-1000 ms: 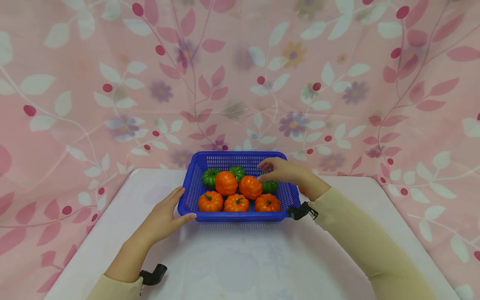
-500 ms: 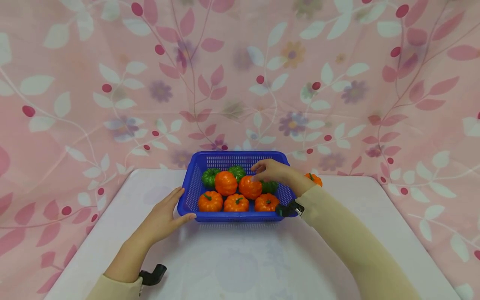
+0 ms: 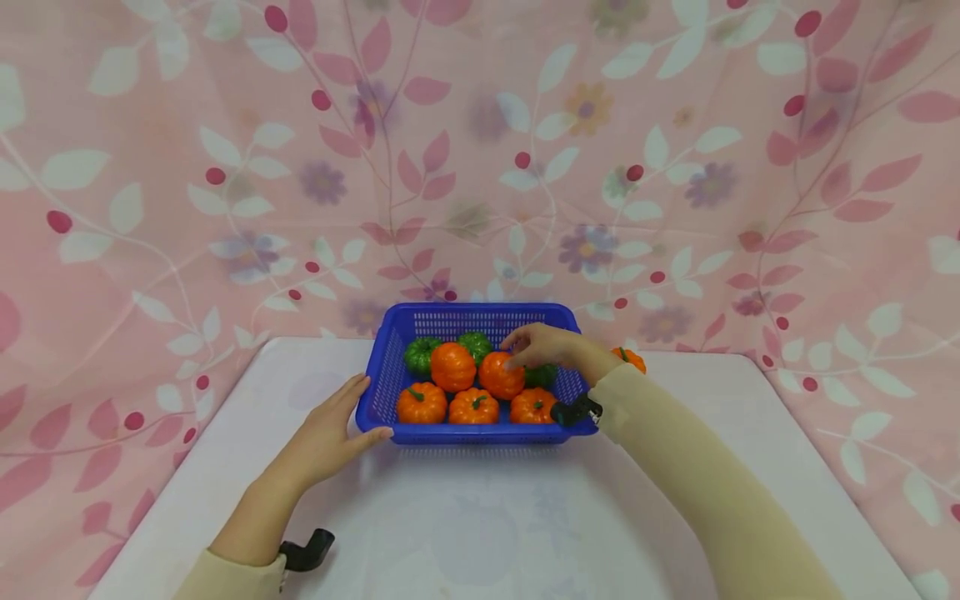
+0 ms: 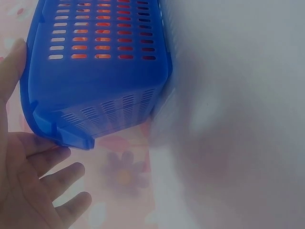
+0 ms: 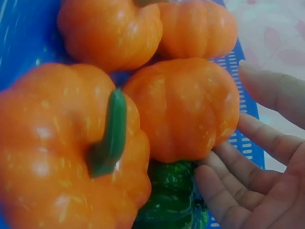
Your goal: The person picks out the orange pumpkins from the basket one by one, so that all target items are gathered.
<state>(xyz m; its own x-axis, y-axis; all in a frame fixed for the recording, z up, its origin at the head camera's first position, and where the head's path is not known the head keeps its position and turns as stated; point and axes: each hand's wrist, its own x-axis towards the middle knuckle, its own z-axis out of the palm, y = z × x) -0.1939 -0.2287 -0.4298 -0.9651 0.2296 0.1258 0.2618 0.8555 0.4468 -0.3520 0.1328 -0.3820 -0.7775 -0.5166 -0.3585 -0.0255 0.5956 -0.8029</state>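
A blue plastic basket [image 3: 480, 433] holds several small orange and green pumpkins. My left hand [image 3: 322, 433] spans its near left corner, thumb at the front rim and fingers at the side. In the left wrist view those fingers [image 4: 74, 174] are spread, touching the basket corner [image 4: 95, 86]. My right hand [image 3: 551, 346] reaches over the basket's right half, beside an orange pumpkin [image 3: 495, 379]. The right wrist view has the fingers [image 5: 271, 136] loosely extended against that orange pumpkin [image 5: 186, 109], its thumb apart from it. A green pumpkin [image 5: 174, 191] lies beneath.
Another orange pumpkin [image 3: 630, 358] sits outside the basket on the right, partly behind my right forearm. A white cloth [image 3: 480, 517] covers the table. Behind the basket hangs a pink floral curtain [image 3: 480, 167].
My right hand has moved left and slightly down to the orange pumpkin, then nearly stopped. The pumpkin outside the basket has come out from behind my forearm. My left hand stays put.
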